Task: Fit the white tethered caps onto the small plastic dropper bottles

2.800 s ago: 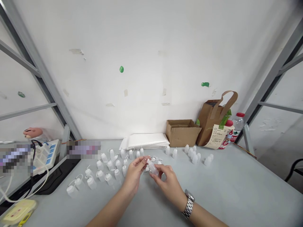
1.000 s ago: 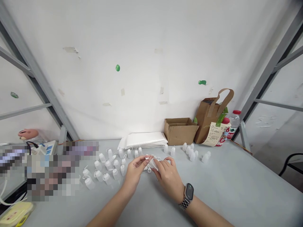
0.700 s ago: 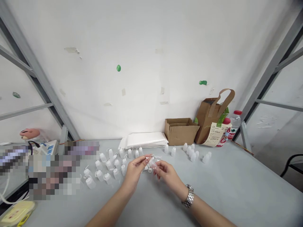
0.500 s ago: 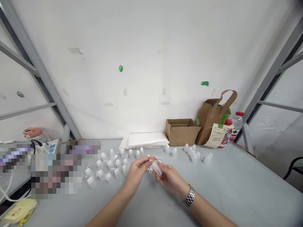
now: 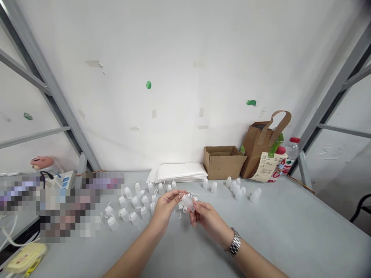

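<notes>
A small translucent white bottle (image 5: 188, 203) is held between both hands at the middle of the grey table. The fingertips of my left hand (image 5: 167, 207) pinch its upper end. My right hand (image 5: 207, 219), with a metal watch at the wrist, grips its lower side. Small white caps with loops (image 5: 181, 209) lie in a pile behind and under the hands, partly hidden. To the left stand several bottles with looped caps (image 5: 134, 202). Several bottles without visible loops (image 5: 238, 193) are at the right.
White padded envelopes (image 5: 179, 172) are stacked against the wall, beside an open cardboard box (image 5: 224, 164). A brown paper bag (image 5: 252, 148) and a red-capped bottle (image 5: 292, 150) stand farther right. At the left are a power strip (image 5: 68, 181) and a yellow case (image 5: 27, 256).
The held bottle has turned a little and shifted slightly left between the hands. More of the cap pile shows under the fingers. The view has moved slightly.
</notes>
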`<action>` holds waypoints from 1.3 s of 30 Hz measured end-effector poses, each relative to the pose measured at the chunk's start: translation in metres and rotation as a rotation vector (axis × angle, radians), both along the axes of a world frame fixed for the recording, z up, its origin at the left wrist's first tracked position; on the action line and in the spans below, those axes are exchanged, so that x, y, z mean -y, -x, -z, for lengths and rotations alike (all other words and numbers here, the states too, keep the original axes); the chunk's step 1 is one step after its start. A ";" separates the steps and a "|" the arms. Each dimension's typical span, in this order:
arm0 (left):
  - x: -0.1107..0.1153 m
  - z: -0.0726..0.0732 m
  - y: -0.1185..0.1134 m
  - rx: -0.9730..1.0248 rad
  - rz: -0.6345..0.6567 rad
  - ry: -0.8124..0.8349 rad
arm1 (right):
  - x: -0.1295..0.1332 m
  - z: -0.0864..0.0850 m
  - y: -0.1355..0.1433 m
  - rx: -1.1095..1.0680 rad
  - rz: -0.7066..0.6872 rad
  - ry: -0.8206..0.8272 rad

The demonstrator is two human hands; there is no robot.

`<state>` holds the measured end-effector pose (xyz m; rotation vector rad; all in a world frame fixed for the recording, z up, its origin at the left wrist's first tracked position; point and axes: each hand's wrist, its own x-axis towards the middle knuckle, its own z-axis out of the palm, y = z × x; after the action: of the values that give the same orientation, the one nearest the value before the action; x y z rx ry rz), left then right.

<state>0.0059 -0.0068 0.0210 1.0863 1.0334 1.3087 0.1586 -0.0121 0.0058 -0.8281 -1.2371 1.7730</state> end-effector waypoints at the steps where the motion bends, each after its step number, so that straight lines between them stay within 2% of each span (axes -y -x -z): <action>1: 0.000 0.000 0.000 0.002 -0.007 0.002 | 0.000 0.000 0.000 -0.002 -0.007 0.014; 8: 0.000 0.001 -0.001 0.014 -0.051 0.015 | 0.000 -0.002 0.002 0.167 0.199 -0.155; 11: 0.000 0.000 -0.001 0.008 -0.030 0.002 | 0.000 -0.001 0.001 0.137 0.127 -0.140; 15: 0.000 0.001 -0.001 0.015 -0.020 -0.005 | -0.001 0.004 -0.001 -0.040 -0.028 0.015; 20: 0.001 0.001 -0.002 0.016 -0.040 0.001 | -0.002 0.006 0.000 -0.102 -0.076 0.052; 23: 0.000 -0.002 -0.001 -0.051 -0.010 -0.021 | -0.003 0.001 -0.002 -0.014 -0.004 0.002; 26: -0.002 -0.005 0.002 -0.173 0.019 -0.124 | -0.004 -0.004 -0.004 0.100 0.062 -0.092; 31: -0.001 -0.006 0.006 -0.400 -0.050 -0.320 | -0.004 -0.002 -0.006 0.285 0.084 -0.270; 34: 0.000 -0.006 0.006 -0.443 -0.082 -0.335 | -0.001 -0.002 -0.006 0.419 0.126 -0.360; 39: 0.001 -0.005 0.004 -0.548 -0.124 -0.269 | 0.005 -0.007 -0.006 0.650 0.145 -0.495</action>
<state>0.0014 -0.0081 0.0255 1.6668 1.3655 1.3028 0.1648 -0.0168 0.0124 -1.1943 -1.8736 1.0210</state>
